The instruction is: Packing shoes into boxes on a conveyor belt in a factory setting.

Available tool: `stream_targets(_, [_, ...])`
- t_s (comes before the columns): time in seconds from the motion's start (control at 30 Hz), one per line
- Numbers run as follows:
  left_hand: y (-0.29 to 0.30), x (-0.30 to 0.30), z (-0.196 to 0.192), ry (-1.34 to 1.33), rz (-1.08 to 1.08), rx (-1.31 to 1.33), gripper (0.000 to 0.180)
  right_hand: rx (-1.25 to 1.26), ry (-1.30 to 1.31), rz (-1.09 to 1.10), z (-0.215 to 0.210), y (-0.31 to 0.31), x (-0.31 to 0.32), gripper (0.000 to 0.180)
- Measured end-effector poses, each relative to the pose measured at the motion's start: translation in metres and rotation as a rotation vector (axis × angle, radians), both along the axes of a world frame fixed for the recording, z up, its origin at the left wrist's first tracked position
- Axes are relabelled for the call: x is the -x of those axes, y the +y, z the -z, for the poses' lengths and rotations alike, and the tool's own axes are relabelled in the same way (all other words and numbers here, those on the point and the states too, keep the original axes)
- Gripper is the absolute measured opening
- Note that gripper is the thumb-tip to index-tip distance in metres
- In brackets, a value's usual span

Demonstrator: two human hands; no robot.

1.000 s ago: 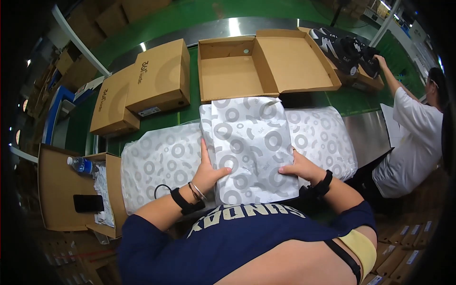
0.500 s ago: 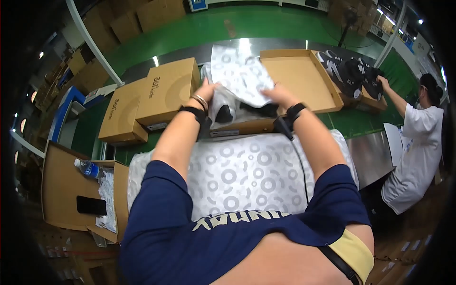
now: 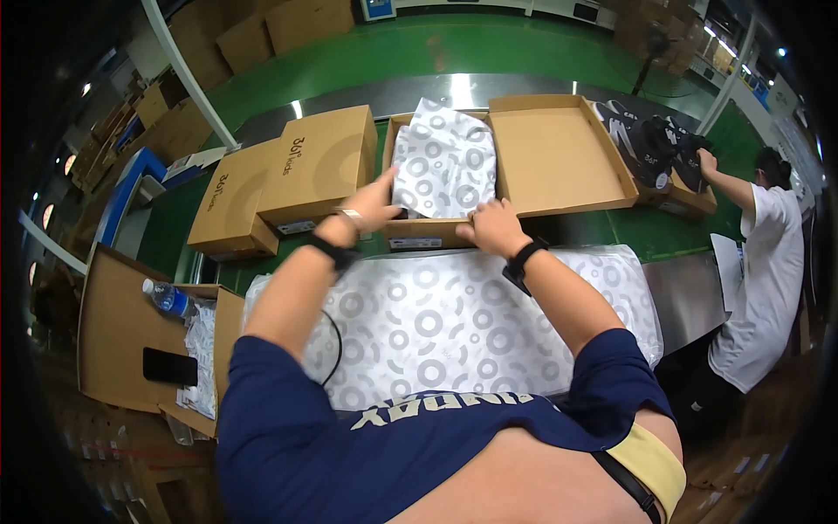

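An open cardboard shoebox [image 3: 436,232] stands on the green-topped line in front of me. Patterned white wrapping paper [image 3: 443,162] lies over its contents, with a bit of something dark showing at the near left corner. My left hand [image 3: 371,206] is at the box's left near corner beside the paper, slightly blurred, its fingers stretched toward the paper's edge. My right hand [image 3: 497,229] is closed over the near right rim, thumb outside and fingers bent at the paper's corner. The box's lid [image 3: 559,153] lies folded back to the right.
Closed shoeboxes [image 3: 319,157] stand left. A stack of patterned paper [image 3: 454,323] lies near me. An open carton [image 3: 122,323] at left holds a bottle [image 3: 170,299] and phone [image 3: 170,367]. Black shoes [image 3: 642,148] sit right; a co-worker [image 3: 772,279] reaches toward them.
The wrapping paper has come down flat over the box contents, covering the plastic-wrapped dark items. Both hands have let go of the raised sheet and moved lower to the box's near edge.
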State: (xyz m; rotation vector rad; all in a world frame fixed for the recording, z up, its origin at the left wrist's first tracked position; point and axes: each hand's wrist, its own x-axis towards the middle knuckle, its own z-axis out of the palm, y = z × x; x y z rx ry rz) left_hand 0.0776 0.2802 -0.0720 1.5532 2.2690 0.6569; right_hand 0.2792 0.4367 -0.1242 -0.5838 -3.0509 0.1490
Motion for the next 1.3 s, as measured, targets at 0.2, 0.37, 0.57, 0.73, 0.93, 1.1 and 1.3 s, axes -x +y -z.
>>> stream_targets(0.2, [-0.263,0.167,-0.068,0.615,-0.86,0.177,0.03,0.198,0.279,-0.07,0.009,-0.028,-0.115,0.048])
stream_targets(0.37, [-0.407,0.109,0.041,0.826,-0.622,0.699,0.024,0.23,0.237,0.087,0.039,-0.015,-0.161,0.046])
stream_targets(0.57, [-0.44,0.119,0.066,0.443,-0.933,0.874,0.027,0.359,0.307,0.117,0.041,-0.011,-0.156,0.039])
stream_targets(0.73, [-0.397,0.126,0.044,0.343,-1.332,0.662,0.026,0.358,0.34,0.19,0.049,-0.013,-0.167,0.037])
stream_targets(0.93, [-0.412,0.154,-0.009,0.62,-1.271,0.543,0.029,0.38,0.324,0.051,0.042,-0.003,-0.154,0.034])
stream_targets(1.1, [-0.134,0.074,-0.071,-0.015,-0.476,-0.057,0.03,0.467,0.064,0.204,0.004,0.062,-0.134,0.033])
stream_targets(1.3, [-0.009,-0.011,0.014,-1.24,-0.611,-0.31,0.095,0.691,0.643,0.173,-0.024,0.066,-0.087,0.088])
